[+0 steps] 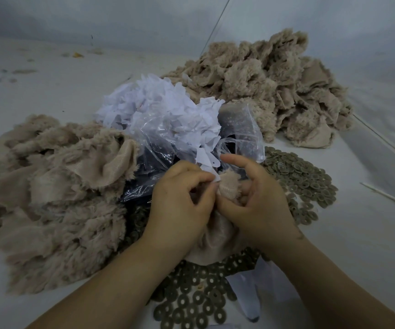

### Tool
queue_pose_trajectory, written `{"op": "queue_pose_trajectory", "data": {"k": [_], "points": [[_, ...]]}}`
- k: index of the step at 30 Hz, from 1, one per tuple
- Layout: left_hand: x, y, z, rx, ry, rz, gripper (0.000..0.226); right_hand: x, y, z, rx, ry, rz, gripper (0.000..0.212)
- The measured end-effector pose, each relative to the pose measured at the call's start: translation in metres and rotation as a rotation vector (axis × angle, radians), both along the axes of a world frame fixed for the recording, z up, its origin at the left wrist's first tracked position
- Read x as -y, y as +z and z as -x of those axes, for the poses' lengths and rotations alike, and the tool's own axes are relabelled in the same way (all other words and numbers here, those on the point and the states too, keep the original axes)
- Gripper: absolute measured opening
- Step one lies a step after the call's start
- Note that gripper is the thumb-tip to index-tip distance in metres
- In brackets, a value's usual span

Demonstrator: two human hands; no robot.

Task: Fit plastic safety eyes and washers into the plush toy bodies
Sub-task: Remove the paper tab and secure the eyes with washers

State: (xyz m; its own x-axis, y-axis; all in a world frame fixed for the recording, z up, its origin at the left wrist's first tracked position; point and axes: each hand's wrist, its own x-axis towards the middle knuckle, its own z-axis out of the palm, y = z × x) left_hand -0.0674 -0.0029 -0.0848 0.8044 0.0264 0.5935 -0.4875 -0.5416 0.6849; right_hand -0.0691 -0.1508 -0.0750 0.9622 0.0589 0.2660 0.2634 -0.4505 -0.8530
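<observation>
1. Many washers (199, 302) lie loose at the table's (358, 257) near edge.
2. Both hands work one plush body (229, 186): left hand (180, 205) pinches it, right hand (260, 198) grips it.
3. Two plush piles (49, 186) wait farther away, so I judge much remains.

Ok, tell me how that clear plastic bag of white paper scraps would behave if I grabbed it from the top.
The clear plastic bag looks thin and crumpled, so it would probably sag and shift rather than hold shape. Its mouth seems open with the white paper scraps heaped above it, so some would likely spill. It is probably light for its bulk.
</observation>
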Motion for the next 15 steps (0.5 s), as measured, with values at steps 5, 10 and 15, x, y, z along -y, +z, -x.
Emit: {"op": "queue_pose_trajectory", "data": {"k": [5, 10, 15], "points": [[-0.003, 0.002, 0.0, 0.054, -0.058, 0.028, 0.011, 0.001, 0.001, 0.0, -0.042, -0.029, -0.121, 0.024], [-0.004, 0.0, -0.001, 0.123, -0.248, -0.091, 0.009, 0.007, 0.006, -0.001, -0.199, 0.021, -0.295, 0.017], [-0.011, -0.003, -0.007, 0.261, -0.31, -0.233, 0.01, 0.01, 0.01, 0.0, -0.281, 0.055, -0.409, 0.016]]}}
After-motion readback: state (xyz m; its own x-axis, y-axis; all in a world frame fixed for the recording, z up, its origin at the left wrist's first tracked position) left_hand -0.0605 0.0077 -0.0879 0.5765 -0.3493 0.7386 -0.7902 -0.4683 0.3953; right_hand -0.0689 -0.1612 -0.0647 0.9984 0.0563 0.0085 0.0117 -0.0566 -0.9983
